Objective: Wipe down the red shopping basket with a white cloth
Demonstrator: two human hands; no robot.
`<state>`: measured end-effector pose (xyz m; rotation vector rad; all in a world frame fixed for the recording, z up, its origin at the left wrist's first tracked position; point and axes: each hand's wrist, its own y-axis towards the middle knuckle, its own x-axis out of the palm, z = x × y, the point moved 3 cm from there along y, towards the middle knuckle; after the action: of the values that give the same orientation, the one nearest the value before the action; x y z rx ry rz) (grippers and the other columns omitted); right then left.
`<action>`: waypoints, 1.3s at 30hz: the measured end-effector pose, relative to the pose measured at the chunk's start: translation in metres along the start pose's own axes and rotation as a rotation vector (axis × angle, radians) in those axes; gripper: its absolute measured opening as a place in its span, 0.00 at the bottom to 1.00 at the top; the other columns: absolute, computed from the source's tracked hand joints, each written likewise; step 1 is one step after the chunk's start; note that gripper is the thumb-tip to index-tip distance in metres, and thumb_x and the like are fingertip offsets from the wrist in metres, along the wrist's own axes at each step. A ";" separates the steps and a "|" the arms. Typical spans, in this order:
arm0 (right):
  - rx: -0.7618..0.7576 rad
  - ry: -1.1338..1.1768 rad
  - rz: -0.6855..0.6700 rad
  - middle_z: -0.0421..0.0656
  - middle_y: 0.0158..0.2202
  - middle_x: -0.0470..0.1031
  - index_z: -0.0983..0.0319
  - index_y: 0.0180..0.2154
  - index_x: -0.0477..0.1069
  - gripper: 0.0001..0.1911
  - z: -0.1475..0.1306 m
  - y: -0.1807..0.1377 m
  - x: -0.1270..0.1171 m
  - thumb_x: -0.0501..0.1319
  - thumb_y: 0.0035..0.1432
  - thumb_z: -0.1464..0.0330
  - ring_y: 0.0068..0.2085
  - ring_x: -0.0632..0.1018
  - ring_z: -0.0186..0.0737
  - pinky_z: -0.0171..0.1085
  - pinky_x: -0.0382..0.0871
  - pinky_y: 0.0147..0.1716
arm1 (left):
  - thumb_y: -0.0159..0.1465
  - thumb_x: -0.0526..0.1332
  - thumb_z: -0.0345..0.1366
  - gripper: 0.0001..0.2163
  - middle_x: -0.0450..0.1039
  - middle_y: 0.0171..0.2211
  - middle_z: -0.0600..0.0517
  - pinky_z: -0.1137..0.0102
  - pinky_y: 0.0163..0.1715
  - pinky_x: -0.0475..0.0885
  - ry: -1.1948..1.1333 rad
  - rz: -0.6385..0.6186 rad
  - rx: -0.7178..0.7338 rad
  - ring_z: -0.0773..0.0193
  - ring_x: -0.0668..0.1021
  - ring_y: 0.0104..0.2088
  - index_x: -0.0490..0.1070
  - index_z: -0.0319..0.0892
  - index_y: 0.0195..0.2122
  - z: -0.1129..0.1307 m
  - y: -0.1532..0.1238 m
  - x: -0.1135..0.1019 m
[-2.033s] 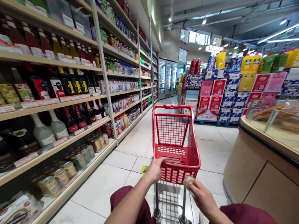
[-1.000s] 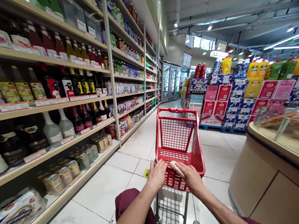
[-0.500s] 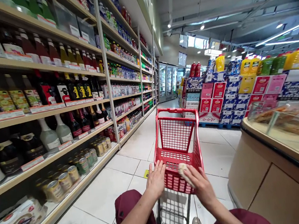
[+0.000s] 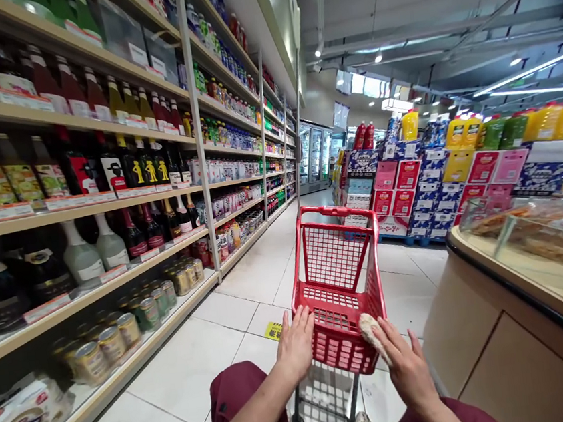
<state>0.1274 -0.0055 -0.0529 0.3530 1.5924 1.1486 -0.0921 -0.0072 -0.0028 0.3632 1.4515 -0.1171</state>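
Note:
A red plastic shopping cart [image 4: 338, 285] stands right in front of my knees, its grid basket bare and its handle at the far end. My left hand [image 4: 297, 343] lies on the near left corner of the basket, fingers stretched out over the rim. In my right hand [image 4: 405, 359] is a folded off-white cloth [image 4: 372, 336], pressed by the fingers against the near right side of the basket. The thumb sticks up apart from the fingers.
Shelves [image 4: 160, 203] of bottles and cans run along the left. A rounded counter [image 4: 499, 322] with a glass guard stands close on the right. Stacked drink boxes [image 4: 423, 196] are ahead to the right. A yellow sticker [image 4: 274, 330] is on the tiled floor [image 4: 178, 376].
My right hand and the cloth have moved right, from over the basket's near front to its right side. My left hand stays at the left corner. The view has shifted slightly.

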 end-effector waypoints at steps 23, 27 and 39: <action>-0.102 0.093 -0.059 0.45 0.55 0.62 0.56 0.51 0.63 0.26 -0.037 0.019 0.011 0.48 0.53 0.79 0.55 0.65 0.40 0.48 0.46 0.57 | 0.54 0.48 0.33 0.30 0.47 0.61 0.45 0.53 0.58 0.38 -0.072 -0.063 0.011 0.58 0.48 0.61 0.48 0.36 0.60 0.012 -0.001 -0.012; 0.048 0.073 -0.027 0.45 0.54 0.64 0.56 0.51 0.64 0.28 -0.001 -0.002 -0.001 0.44 0.52 0.81 0.55 0.64 0.42 0.52 0.45 0.57 | 0.54 0.48 0.31 0.30 0.45 0.62 0.44 0.53 0.58 0.37 -0.091 -0.042 -0.021 0.58 0.46 0.61 0.47 0.35 0.60 0.010 -0.004 -0.010; 0.771 0.981 0.081 0.49 0.41 0.75 0.65 0.46 0.68 0.19 -0.051 0.058 0.018 0.52 0.54 0.65 0.41 0.75 0.44 0.41 0.70 0.41 | 0.53 0.53 0.31 0.14 0.74 0.31 0.51 0.68 0.34 0.70 -1.310 0.041 -0.363 0.63 0.75 0.33 0.68 0.38 0.41 0.025 0.015 0.006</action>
<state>0.0580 0.0111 -0.0192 0.3624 2.9111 0.7227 -0.0633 -0.0005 -0.0042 -0.0283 0.1518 -0.0340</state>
